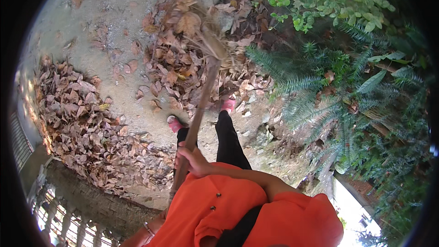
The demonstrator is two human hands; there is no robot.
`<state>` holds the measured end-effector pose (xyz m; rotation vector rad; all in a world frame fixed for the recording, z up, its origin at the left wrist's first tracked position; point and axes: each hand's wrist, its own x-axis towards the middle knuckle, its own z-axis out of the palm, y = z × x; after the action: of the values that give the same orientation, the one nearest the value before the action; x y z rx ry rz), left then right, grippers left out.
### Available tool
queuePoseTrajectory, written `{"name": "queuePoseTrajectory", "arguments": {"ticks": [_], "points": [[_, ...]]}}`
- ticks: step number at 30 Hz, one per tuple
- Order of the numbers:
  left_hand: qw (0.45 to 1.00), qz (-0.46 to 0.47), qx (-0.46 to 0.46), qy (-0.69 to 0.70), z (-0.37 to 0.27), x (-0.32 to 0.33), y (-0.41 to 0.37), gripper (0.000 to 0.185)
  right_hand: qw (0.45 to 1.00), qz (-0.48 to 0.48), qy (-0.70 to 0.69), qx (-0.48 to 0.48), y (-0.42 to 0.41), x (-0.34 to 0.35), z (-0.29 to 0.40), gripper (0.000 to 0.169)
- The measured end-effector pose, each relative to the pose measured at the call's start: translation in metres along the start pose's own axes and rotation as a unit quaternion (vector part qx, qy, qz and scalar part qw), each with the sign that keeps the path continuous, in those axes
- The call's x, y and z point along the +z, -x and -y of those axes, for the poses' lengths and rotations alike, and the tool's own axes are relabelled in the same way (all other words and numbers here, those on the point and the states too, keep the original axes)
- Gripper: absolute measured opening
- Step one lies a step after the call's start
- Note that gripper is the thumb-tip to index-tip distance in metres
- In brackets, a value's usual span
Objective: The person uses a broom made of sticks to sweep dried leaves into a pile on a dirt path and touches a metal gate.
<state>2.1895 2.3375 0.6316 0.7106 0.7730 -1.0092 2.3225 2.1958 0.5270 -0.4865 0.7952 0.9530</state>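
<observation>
My right hand (194, 161) is wrapped around the wooden handle of a broom (200, 116), in front of my orange shirt (219, 209). Lower left, my left hand (160, 218), with a band at its wrist, is at the handle's upper end, partly hidden by the shirt. The handle slants away to a blurred straw-coloured broom head (211, 39). That head rests among dry brown leaves (171, 65) on the ground ahead of my feet.
A larger heap of dry leaves (82, 123) lies at left, along a low wall (85, 185) with balusters (65, 221). Ferns (308, 85) and leafy shrubs (329, 7) crowd the right side. My pink shoes (228, 105) stand on rough, stony ground (202, 133).
</observation>
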Motion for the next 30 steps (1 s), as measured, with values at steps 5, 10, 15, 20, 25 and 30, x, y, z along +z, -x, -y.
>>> {"name": "queuePoseTrajectory", "arguments": {"ticks": [5,10,15,20,25,30], "points": [[0.982,0.181,-0.015,0.046,-0.024,-0.007,-0.103,0.049,0.972,-0.103,0.118,-0.175,-0.032,-0.082,0.079,0.015],[0.932,0.288,-0.036,0.219,-0.107,0.063,-0.272,0.040,0.970,-0.102,-0.018,-0.221,-0.127,-0.193,0.261,0.016],[0.872,0.323,-0.040,0.365,-0.074,0.057,-0.311,0.035,0.960,-0.265,0.077,-0.050,-0.177,-0.244,0.260,0.017],[0.923,0.181,-0.032,0.338,-0.020,-0.010,-0.164,0.049,0.969,-0.189,0.157,-0.027,-0.160,-0.169,0.087,0.011],[0.993,0.027,-0.046,0.104,0.011,0.010,-0.051,0.049,0.987,-0.107,-0.113,0.036,0.007,-0.099,0.027,0.035],[0.991,0.091,-0.042,0.084,-0.004,0.008,-0.133,0.048,0.987,-0.118,-0.093,-0.063,-0.033,-0.164,0.080,0.012]]}}
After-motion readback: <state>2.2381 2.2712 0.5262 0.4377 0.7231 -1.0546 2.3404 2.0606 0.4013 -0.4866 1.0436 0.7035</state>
